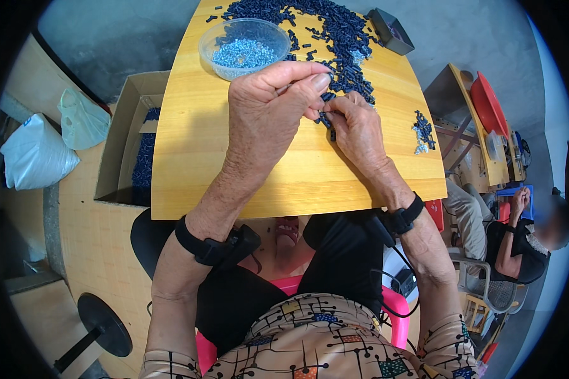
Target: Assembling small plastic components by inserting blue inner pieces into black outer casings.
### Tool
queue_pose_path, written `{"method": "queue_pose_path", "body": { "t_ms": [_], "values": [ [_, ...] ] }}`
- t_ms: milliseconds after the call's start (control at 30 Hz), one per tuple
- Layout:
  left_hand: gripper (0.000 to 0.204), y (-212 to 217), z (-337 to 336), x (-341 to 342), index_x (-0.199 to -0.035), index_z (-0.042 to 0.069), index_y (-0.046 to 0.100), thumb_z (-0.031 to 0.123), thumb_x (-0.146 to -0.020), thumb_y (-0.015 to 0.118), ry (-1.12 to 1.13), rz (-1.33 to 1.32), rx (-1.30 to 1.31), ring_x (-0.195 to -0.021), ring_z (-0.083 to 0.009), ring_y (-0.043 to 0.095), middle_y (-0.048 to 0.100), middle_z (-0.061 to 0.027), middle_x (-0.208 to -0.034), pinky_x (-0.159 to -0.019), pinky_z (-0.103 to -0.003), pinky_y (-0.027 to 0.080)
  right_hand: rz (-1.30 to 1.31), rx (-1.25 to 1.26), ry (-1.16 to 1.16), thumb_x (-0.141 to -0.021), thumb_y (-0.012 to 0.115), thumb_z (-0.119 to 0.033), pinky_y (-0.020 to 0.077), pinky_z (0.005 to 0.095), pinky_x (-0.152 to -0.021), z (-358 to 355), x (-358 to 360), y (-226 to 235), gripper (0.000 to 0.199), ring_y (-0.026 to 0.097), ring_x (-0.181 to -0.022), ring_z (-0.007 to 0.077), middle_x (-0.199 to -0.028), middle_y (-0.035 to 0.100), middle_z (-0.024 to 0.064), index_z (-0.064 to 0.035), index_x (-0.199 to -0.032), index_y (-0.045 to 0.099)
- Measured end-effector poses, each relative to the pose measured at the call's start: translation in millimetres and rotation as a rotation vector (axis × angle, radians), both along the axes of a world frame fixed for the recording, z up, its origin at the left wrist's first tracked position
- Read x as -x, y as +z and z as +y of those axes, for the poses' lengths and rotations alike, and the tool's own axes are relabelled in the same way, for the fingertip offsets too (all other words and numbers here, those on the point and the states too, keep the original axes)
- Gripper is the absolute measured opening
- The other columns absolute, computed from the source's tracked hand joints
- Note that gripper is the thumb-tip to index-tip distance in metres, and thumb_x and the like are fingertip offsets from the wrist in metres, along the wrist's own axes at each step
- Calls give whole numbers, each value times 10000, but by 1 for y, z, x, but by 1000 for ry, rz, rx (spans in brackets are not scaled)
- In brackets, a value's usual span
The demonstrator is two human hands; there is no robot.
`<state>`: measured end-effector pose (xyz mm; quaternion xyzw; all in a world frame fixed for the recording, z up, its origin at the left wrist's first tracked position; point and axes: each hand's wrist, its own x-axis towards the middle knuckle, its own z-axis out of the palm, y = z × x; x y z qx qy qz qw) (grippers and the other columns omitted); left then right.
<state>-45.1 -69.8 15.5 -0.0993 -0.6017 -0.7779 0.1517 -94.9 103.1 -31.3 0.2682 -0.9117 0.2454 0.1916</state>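
Note:
Over the wooden table my left hand (269,104) is closed, thumb and forefinger pinched on a small dark blue plastic piece (330,75). My right hand (360,132) is just beside it, its thumb and forefinger also pinched together; what sits between them is too small to make out. Behind and partly under both hands spreads a pile of short dark blue plastic pieces (344,47). A round clear tub (210,45) stands beyond my left hand, holding many small shiny light-blue pieces (246,54).
A dark tray (378,25) stands at the table's (196,170) far right. A small heap of dark and clear pieces (422,129) lies near its right edge. Left of the table is a cardboard box (117,145) with blue pieces inside. Another person (518,252) sits at the right.

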Motion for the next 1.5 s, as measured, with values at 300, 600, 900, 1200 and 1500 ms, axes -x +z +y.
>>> {"method": "queue_pose_path", "body": {
  "t_ms": [300, 600, 900, 1200, 1500],
  "values": [
    [127, -4, 6, 2, -899, -27, 672, 59, -822, 620, 26, 48, 57, -584, -63, 568, 617, -43, -669, -544, -195, 474, -641, 646, -26, -855, 564, -25, 443, 262, -522, 14, -12, 21, 32, 565, -590, 148, -740, 607, 57, -22, -876, 588],
    [109, -3, 26, -11, -887, -26, 670, 16, -803, 616, -186, 10, 131, -581, -70, 558, 602, -39, -692, -528, -198, 454, -867, 1166, 205, -859, 601, -67, 463, 196, -544, 49, -56, 66, 126, 589, -622, 85, -800, 647, 58, -22, -976, 613],
    [107, 4, 37, -28, -904, -29, 659, -6, -812, 608, -304, 90, 183, -599, -63, 535, 583, -28, -712, -555, -194, 440, -876, 1217, 266, -828, 647, -78, 471, 196, -541, 54, -83, 79, 140, 588, -589, 94, -771, 640, 59, -24, -954, 617],
    [124, 5, 38, -33, -935, -11, 665, 14, -819, 630, -364, 84, 173, -627, -63, 543, 593, -30, -761, -582, -190, 455, -811, 1084, 235, -824, 645, -52, 471, 204, -542, 57, -91, 85, 118, 584, -591, 87, -735, 629, 54, 12, -920, 621],
    [117, 4, 38, -34, -923, -1, 672, 16, -812, 639, -375, 92, 164, -624, -61, 548, 595, -29, -749, -574, -191, 457, -780, 1000, 218, -809, 657, -38, 475, 201, -550, 56, -93, 88, 109, 584, -594, 86, -731, 629, 51, 17, -898, 628]
  ]
}}
